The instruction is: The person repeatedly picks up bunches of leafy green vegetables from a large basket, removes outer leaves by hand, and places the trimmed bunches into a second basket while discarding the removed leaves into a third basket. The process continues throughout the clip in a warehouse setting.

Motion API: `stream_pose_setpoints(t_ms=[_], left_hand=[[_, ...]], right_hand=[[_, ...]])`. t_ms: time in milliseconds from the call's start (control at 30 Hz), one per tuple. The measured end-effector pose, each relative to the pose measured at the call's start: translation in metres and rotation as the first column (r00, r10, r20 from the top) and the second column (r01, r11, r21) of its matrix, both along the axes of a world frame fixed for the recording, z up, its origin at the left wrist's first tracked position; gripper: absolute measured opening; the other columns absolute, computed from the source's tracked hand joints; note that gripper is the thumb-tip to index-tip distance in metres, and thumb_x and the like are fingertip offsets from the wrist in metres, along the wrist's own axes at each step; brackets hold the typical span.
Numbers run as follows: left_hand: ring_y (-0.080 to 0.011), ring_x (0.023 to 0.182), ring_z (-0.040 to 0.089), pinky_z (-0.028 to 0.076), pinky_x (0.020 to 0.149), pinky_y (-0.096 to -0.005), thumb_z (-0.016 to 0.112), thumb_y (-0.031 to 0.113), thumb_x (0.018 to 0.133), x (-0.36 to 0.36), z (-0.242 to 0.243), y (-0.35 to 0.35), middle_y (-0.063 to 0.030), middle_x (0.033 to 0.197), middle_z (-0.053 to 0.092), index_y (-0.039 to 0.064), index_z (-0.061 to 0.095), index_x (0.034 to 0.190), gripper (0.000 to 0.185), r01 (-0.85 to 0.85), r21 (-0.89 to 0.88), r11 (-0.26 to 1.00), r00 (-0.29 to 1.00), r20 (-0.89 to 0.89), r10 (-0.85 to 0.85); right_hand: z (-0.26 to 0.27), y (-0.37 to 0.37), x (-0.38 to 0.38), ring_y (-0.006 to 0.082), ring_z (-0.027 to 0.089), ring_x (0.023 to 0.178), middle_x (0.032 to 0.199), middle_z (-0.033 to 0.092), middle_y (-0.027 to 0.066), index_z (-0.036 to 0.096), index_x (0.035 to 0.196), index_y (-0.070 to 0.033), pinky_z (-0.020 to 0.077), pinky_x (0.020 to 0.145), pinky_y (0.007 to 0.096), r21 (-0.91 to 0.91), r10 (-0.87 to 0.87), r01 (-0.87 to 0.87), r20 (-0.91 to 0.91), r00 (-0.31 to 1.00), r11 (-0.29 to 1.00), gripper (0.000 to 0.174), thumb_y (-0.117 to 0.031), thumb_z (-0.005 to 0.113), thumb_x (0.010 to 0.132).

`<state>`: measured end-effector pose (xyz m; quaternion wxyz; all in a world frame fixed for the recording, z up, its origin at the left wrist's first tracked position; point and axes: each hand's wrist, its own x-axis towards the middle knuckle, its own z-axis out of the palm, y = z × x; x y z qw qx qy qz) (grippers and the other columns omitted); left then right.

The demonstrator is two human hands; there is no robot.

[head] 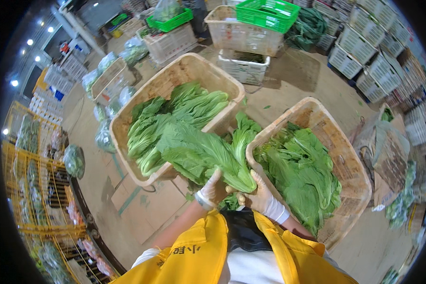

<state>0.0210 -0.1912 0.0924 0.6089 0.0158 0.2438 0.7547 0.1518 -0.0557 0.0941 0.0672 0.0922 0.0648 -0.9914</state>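
Observation:
My left hand (214, 190) and my right hand (261, 198), both in pale gloves, hold one large head of leafy mustard greens (213, 152) by its stem end. Its broad leaves stretch up and left over the rim of the left crate. That worn plastic crate (198, 65) holds several leafy heads (184, 110) lying side by side. Close to my right hand stands a second worn crate (355, 198), with loose green leaves (301, 174) heaped inside. Another upright leafy head (246, 133) shows between the two crates.
Beyond the crates stand a white crate (243, 71), a beige crate (241, 35) and a green basket (268, 16). Flattened cardboard (145, 209) lies on the floor at left, near bagged vegetables (74, 161) and a yellow wire rack (49, 227). A brown sack (387, 156) stands at right.

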Motion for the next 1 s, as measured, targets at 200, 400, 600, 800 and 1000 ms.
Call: stream_pose_setpoints(t_ms=[200, 400, 600, 800, 1000], left_hand=[[-0.0284, 0.117, 0.051, 0.037, 0.104, -0.0481, 0.066, 0.035, 0.085, 0.001, -0.008, 0.007, -0.0117, 0.128, 0.055, 0.006, 0.049, 0.129, 0.055, -0.281, -0.176, 0.943, 0.959, -0.003, 0.285], [-0.0222, 0.123, 0.046, 0.034, 0.102, -0.0452, 0.067, 0.046, 0.084, 0.001, -0.026, -0.016, -0.0062, 0.130, 0.052, 0.013, 0.046, 0.133, 0.063, -0.193, -0.333, 0.923, 0.977, -0.153, 0.149], [-0.0258, 0.124, 0.047, 0.034, 0.106, -0.0505, 0.068, 0.042, 0.084, -0.010, -0.020, -0.041, -0.0079, 0.131, 0.053, 0.010, 0.045, 0.133, 0.062, -0.190, -0.168, 0.967, 0.982, -0.011, 0.191], [-0.0297, 0.115, 0.054, 0.045, 0.100, -0.0462, 0.071, 0.026, 0.083, -0.042, -0.013, -0.047, -0.0158, 0.126, 0.055, 0.003, 0.043, 0.132, 0.062, -0.427, 0.055, 0.903, 0.887, 0.222, 0.406], [-0.0289, 0.122, 0.050, 0.040, 0.105, -0.0476, 0.067, 0.039, 0.086, -0.066, -0.003, -0.065, -0.0147, 0.134, 0.050, 0.004, 0.039, 0.136, 0.067, -0.279, -0.100, 0.955, 0.953, 0.095, 0.288]], right_hand=[[0.017, 0.020, -0.006, 0.0262, 0.064, 0.092, 0.103, 0.065, 0.0143, 0.049, 0.127, -0.003, 0.0481, 0.082, 0.0344, 0.988, -0.318, -0.154, 0.139, 0.938, -0.021, 0.059, -0.047, 0.060, 0.089], [0.033, 0.000, -0.028, 0.0328, 0.064, 0.093, 0.106, 0.063, 0.0184, 0.052, 0.125, -0.007, 0.0503, 0.079, 0.0382, 0.786, -0.094, 0.062, -0.151, 0.984, -0.615, 0.056, -0.042, 0.067, 0.083], [0.019, -0.028, -0.055, 0.0322, 0.066, 0.075, 0.084, 0.067, 0.0171, 0.058, 0.112, -0.006, 0.0514, 0.067, 0.0379, 0.956, -0.247, 0.006, -0.082, 0.966, -0.293, 0.037, -0.035, 0.062, 0.090], [0.014, -0.026, -0.071, 0.0177, 0.065, 0.062, 0.090, 0.068, 0.0140, 0.047, 0.117, 0.001, 0.0525, 0.056, 0.0244, 0.869, -0.355, -0.191, 0.375, 0.856, 0.457, 0.035, -0.029, 0.044, 0.100], [0.032, -0.024, -0.073, 0.0282, 0.056, 0.112, 0.131, 0.050, 0.0188, 0.036, 0.138, 0.000, 0.0489, 0.092, 0.0375, 0.875, -0.222, -0.390, 0.335, 0.916, -0.288, 0.068, -0.023, 0.069, 0.083]])
